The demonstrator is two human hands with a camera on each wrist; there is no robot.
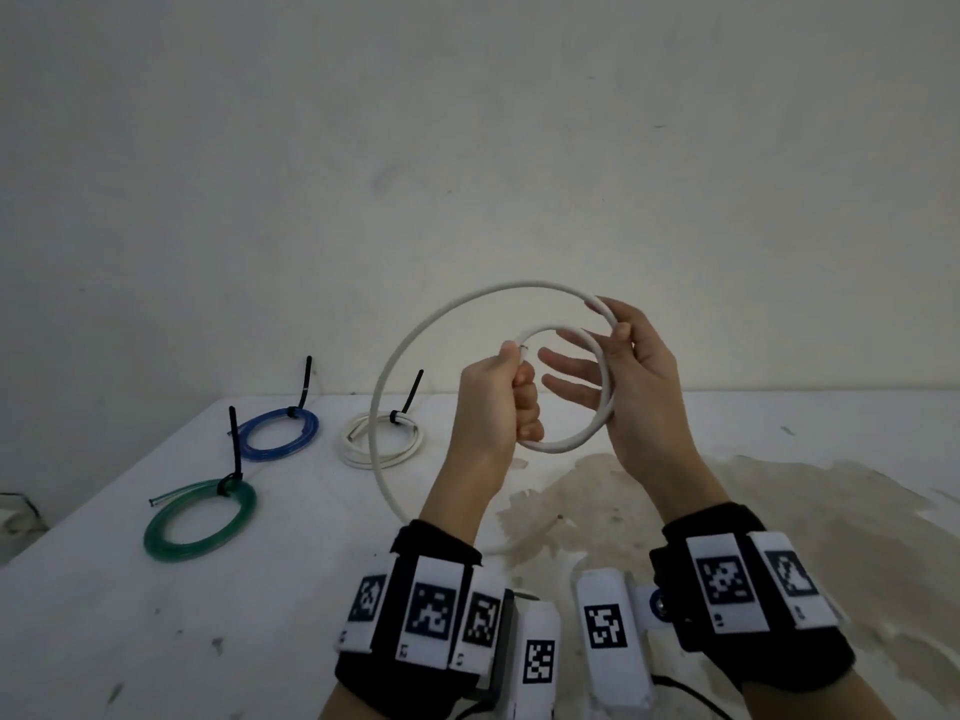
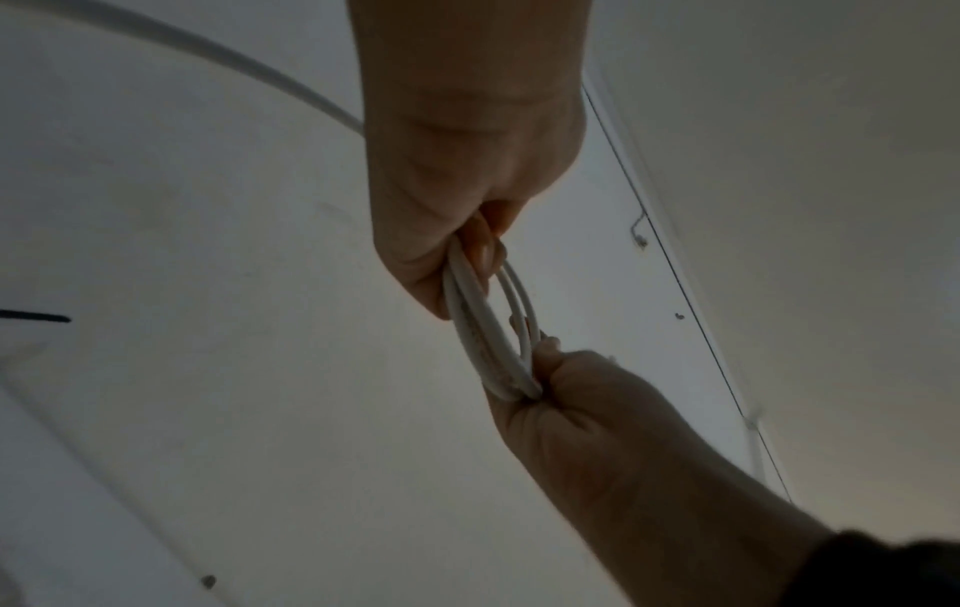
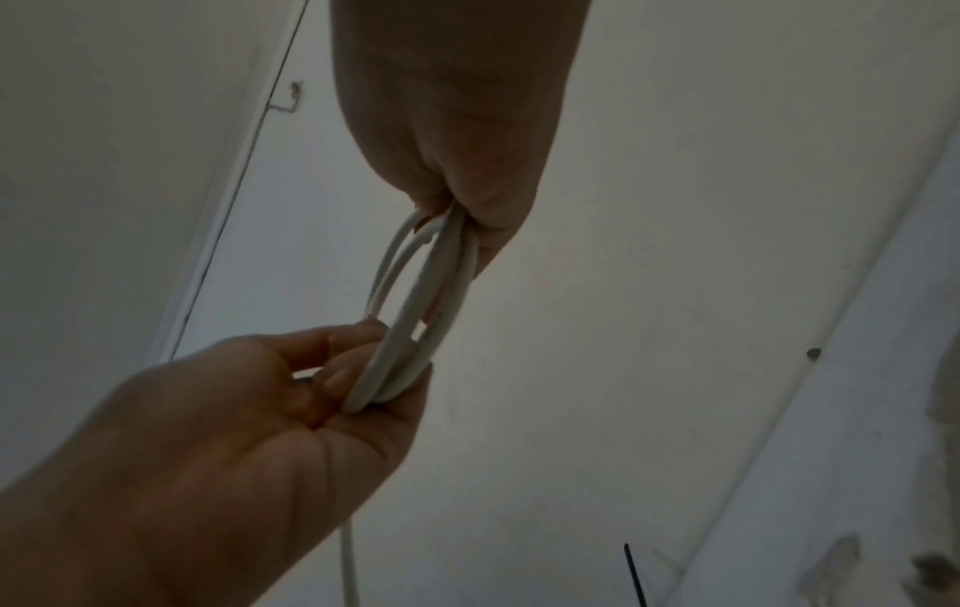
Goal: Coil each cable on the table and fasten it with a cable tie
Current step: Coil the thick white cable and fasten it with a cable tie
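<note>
I hold a white cable (image 1: 524, 285) up above the table; it forms one small loop and one much larger loop that hangs down to the left. My left hand (image 1: 498, 397) is curled into a fist round the cable at its cut end. The thumb and index finger of my right hand (image 1: 623, 366) pinch the loops on their right side, with the other fingers stretched out through the small loop. Both wrist views show the cable loops (image 2: 483, 328) (image 3: 410, 320) held between the two hands.
On the white table (image 1: 156, 641) to the left lie three coils, each bound with a black cable tie: a green one (image 1: 200, 519), a blue one (image 1: 280, 433) and a white one (image 1: 382, 439). A brownish stain (image 1: 675, 501) covers the table's right part. A wall stands behind.
</note>
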